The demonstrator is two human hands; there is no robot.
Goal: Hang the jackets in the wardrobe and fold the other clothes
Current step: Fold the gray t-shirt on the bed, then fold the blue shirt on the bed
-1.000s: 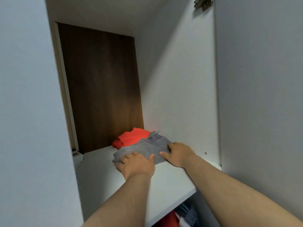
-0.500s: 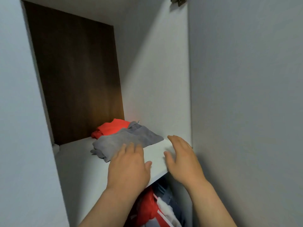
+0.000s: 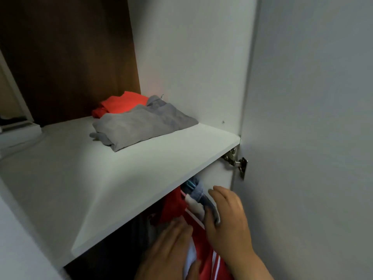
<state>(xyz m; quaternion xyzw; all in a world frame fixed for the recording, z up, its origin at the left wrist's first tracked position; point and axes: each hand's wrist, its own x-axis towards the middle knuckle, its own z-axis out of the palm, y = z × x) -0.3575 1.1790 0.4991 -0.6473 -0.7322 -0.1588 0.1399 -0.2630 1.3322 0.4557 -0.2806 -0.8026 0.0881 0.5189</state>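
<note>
Left hand (image 3: 169, 251): your fingers lie straight and together, palm down, blurred.
Right hand (image 3: 228, 221): your fingers are relaxed, slightly bent, above your left.

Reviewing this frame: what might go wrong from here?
The gray folded garment lies loosely against the orange one on the shelf; it may slump open. The left hand and right hand are among the hanging clothes below; a rough push may pull the red jacket down. The door hinge is near the right hand: pinch risk.

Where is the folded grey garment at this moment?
In the head view, the grey garment lies on the white shelf, partly over the orange garment behind it, close to the right side wall.
</note>
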